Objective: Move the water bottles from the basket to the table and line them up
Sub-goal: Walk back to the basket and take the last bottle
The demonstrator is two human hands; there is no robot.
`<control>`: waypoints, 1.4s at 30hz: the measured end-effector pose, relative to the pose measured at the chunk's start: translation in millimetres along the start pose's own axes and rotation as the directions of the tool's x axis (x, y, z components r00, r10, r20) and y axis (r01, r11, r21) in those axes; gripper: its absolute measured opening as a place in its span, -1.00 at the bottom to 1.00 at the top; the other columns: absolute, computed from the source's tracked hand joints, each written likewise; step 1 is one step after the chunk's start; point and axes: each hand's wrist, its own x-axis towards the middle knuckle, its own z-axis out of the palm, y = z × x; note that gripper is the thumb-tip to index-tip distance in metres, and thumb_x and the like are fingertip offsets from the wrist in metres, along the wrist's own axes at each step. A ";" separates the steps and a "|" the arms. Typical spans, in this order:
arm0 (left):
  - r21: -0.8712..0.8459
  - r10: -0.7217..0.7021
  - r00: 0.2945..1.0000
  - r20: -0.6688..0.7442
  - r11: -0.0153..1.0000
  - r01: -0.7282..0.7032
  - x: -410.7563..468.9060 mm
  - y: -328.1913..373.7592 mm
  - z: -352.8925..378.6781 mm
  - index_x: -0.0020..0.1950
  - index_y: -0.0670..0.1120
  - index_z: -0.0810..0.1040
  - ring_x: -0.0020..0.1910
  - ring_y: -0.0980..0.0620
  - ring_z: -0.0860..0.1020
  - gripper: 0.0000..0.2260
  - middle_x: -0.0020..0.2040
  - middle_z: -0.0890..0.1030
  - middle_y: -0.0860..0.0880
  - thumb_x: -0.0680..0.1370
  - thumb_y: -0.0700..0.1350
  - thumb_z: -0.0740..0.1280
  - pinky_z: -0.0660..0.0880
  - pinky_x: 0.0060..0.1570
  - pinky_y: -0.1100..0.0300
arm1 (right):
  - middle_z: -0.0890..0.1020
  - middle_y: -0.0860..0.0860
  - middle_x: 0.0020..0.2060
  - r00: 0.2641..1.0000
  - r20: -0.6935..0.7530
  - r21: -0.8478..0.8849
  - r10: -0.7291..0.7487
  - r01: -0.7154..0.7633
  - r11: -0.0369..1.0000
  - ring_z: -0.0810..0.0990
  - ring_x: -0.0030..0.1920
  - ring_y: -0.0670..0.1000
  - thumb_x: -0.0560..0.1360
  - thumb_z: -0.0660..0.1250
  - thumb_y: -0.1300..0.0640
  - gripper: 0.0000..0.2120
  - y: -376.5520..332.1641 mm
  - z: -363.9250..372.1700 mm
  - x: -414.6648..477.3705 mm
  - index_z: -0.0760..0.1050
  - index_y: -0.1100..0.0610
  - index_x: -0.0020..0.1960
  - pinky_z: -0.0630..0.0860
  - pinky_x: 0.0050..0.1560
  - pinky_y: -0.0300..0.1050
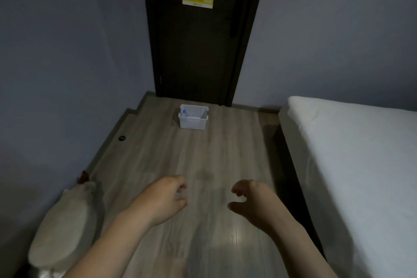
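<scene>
A water bottle (pixel 184 113) stood cap-up in the left end of the basket (pixel 194 123), with the left hand (pixel 167 198) and right hand (pixel 250 201) well short of it, both loosely curled and empty; the bottle looked light, smooth and squashy, best gripped round its middle.

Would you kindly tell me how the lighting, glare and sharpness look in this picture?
Head view: dim, greyish light; a pale glare patch on the floor low in frame; the left hand and right hand look slightly blurred; the wide lens slants the door and bed; the basket is small yet readable, one bottle showing inside.
</scene>
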 end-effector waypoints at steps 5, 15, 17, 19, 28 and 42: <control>0.005 -0.012 1.000 -0.019 1.000 0.012 105.9 -2.1 -23.2 0.17 -0.07 0.50 0.11 0.06 0.55 -0.71 0.13 0.58 -0.01 0.50 -0.01 0.36 0.47 0.11 0.22 | 0.62 -0.08 0.10 0.999 -0.033 -0.013 -0.018 0.018 1.000 0.59 0.05 -0.11 0.43 0.43 -0.06 -0.60 14.3 -35.6 107.8 0.51 -0.03 0.24 0.53 0.02 -0.27; -0.015 -0.092 0.992 -0.090 0.996 0.091 298.2 3.4 -80.6 0.13 -0.08 0.51 0.03 0.09 0.54 -0.74 0.07 0.58 -0.01 0.49 -0.02 0.38 0.30 -0.15 0.41 | 0.59 -0.05 0.16 0.993 0.051 -0.101 -0.106 0.111 0.989 0.58 0.12 -0.05 0.45 0.38 -0.05 -0.58 26.1 -135.1 314.8 0.48 0.00 0.28 0.52 0.11 -0.17; -0.053 -0.117 0.988 -0.098 0.992 0.112 327.6 -2.5 -89.2 0.13 -0.08 0.53 0.03 0.11 0.55 -0.73 0.07 0.58 0.00 0.48 -0.02 0.39 0.36 -0.07 0.40 | 0.59 -0.04 0.16 0.989 0.069 -0.110 -0.127 0.134 0.985 0.57 0.13 -0.04 0.45 0.39 -0.04 -0.58 23.8 -147.8 349.0 0.49 0.03 0.28 0.52 0.11 -0.16; -0.080 -0.136 0.986 -0.093 0.988 0.129 356.9 -12.1 -98.0 0.14 -0.08 0.53 0.05 0.13 0.55 -0.73 0.09 0.59 0.01 0.48 -0.03 0.40 0.40 0.01 0.37 | 0.60 -0.03 0.16 0.987 0.076 -0.112 -0.143 0.151 0.982 0.57 0.12 -0.05 0.45 0.39 -0.03 -0.59 20.3 -157.8 382.9 0.50 0.04 0.28 0.50 0.09 -0.20; -0.138 -0.195 0.979 -0.059 0.973 0.185 503.3 -84.3 -149.7 0.15 -0.03 0.51 0.06 0.12 0.52 -0.76 0.07 0.53 0.05 0.50 -0.03 0.37 0.45 0.08 0.28 | 0.59 -0.07 0.15 0.979 0.109 -0.160 -0.171 0.187 0.969 0.56 0.11 -0.09 0.46 0.39 -0.05 -0.60 -22.8 -177.6 556.7 0.49 0.01 0.27 0.52 0.12 -0.19; -0.091 -0.188 0.982 0.011 0.978 0.188 712.1 -183.8 -271.8 0.10 -0.04 0.49 0.05 0.09 0.52 -0.80 0.07 0.55 0.04 0.51 -0.02 0.33 0.46 0.08 0.23 | 0.56 -0.05 0.19 0.977 0.197 -0.113 -0.083 0.106 0.988 0.55 0.12 -0.10 0.48 0.38 -0.03 -0.62 -103.6 -207.7 800.4 0.46 -0.02 0.27 0.45 0.05 -0.31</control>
